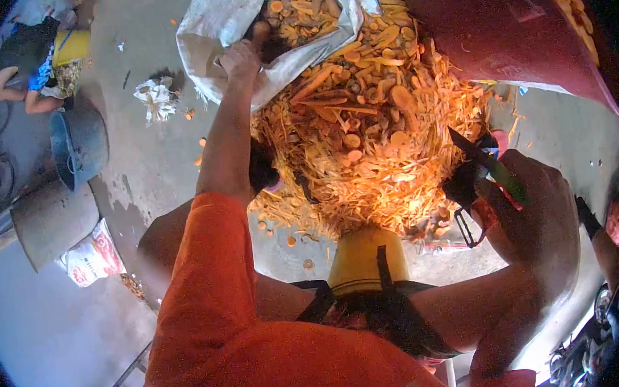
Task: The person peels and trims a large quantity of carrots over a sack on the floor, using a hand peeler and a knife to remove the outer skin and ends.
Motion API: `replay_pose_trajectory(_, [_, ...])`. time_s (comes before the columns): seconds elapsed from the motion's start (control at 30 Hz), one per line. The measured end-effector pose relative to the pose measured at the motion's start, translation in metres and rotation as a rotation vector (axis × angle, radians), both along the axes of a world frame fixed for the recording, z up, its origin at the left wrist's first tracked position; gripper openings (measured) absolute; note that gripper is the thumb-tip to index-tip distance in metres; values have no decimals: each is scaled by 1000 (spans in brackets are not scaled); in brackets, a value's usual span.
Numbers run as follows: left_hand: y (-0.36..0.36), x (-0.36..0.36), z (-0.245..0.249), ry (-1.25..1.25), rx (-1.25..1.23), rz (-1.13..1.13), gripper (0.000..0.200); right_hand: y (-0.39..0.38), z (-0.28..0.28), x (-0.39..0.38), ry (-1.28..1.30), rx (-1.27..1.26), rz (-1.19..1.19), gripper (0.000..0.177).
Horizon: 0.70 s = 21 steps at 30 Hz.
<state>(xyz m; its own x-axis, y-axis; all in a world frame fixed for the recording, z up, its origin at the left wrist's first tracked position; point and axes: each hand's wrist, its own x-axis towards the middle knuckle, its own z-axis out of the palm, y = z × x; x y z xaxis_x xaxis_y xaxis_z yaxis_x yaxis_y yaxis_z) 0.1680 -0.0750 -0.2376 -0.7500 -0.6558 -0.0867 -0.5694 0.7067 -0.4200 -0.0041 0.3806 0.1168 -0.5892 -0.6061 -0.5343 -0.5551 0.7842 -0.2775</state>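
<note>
My left hand (240, 59) reaches to the mouth of a white sack (204, 31), its fingers curled in. A brown root-like piece (261, 33) shows right at those fingers; I cannot tell what they grip. Inside the sack lie orange slices and darker pieces. My right hand (530, 183) is closed around a knife (506, 179) with a green handle, its dark blade pointing up and left. Between my hands spreads a big heap of orange peelings and cut root slices (371, 145). A dark-framed peeler (466, 229) shows just below the right hand.
A yellow bucket (367, 258) stands between my legs below the heap. A dark red sheet or sack (499, 18) is at upper right. At left are a grey-blue tub (81, 150), a printed bag (93, 255), and a person in blue gloves (40, 75) by another yellow bucket (72, 47).
</note>
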Motion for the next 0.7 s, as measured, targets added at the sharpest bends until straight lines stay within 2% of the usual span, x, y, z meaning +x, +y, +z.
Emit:
replay_pose_trajectory(0.13, [-6,7,-10,106,-176,-81,32,13,5,4,19,-101,5,21])
replay_pose_trajectory(0.17, [0,-1,20,235,91,109,34,20,9,5,12,-138,38,21])
replay_pose_trajectory(0.2, [6,-5,54,236,83,105,34,20,8,5,-1,-182,77,21])
replay_pose_trajectory(0.27, [24,-5,118,173,305,189,44,24,7,7,39,-150,84,22])
replay_pose_trajectory(0.33, [-13,22,106,420,53,-113,40,30,6,11,174,-307,159,24])
replay_pose_trajectory(0.4, [17,32,188,827,1052,-40,33,40,-5,6,363,-485,380,26])
replay_pose_trajectory(0.43, [26,42,224,840,1037,-45,33,34,2,10,300,-453,316,27])
replay_pose_trajectory(0.5, [44,65,286,742,1240,-186,45,24,4,9,117,-344,228,31])
replay_pose_trajectory(0.53, [63,77,314,742,1225,-187,45,23,2,11,118,-358,232,31])
replay_pose_trajectory(0.57, [87,86,337,977,1220,-135,50,23,0,17,109,-379,303,31])
replay_pose_trajectory(0.6, [107,92,350,1211,1205,-84,56,22,-3,22,100,-398,372,32])
replay_pose_trajectory(0.63, [120,99,331,1318,1351,111,55,21,-7,24,61,-415,418,32])
replay_pose_trajectory(0.7, [185,104,317,1422,1793,296,55,14,-14,28,37,-429,475,32])
